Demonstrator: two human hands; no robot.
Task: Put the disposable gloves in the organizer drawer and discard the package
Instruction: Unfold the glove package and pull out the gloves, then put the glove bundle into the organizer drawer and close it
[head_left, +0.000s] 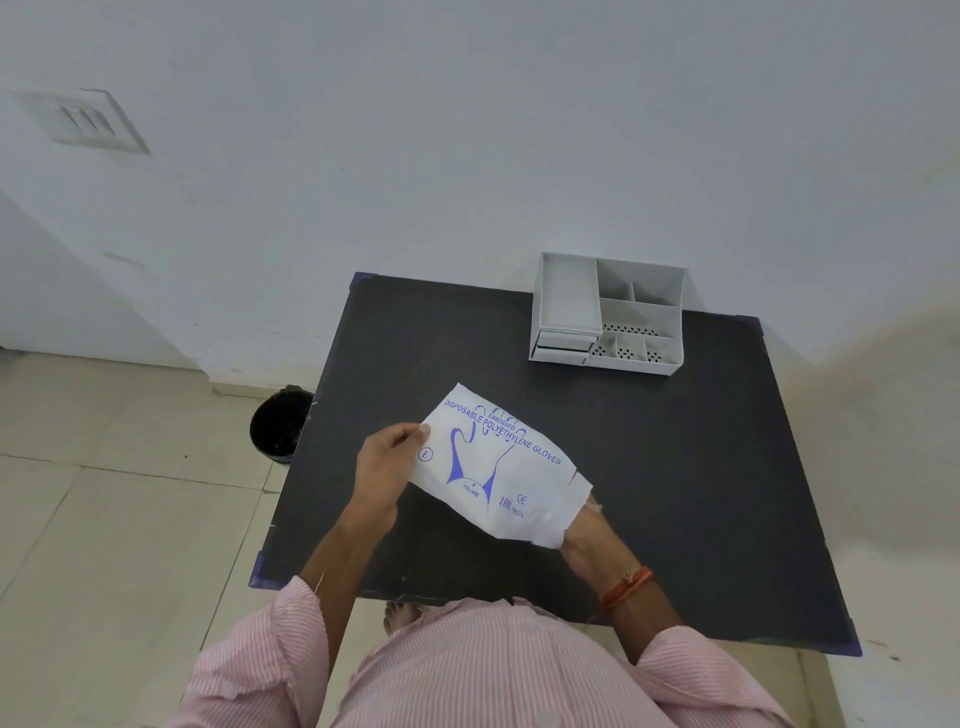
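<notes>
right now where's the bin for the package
In the head view the black bin stands on the floor at the left edge of the table, left of the left hand.

So the room's pretty bare: a plain white painted wall (467, 130) fills the whole upper half, with a white louvered vent plate (83, 120) set in it up at the left. The floor is big beige glossy tiles (104, 519) with thin grout lines. A matte black rectangular surface (675, 467) with purple taped corners sits against the wall. Light is soft and even, with a warmer patch on the right side.
</notes>
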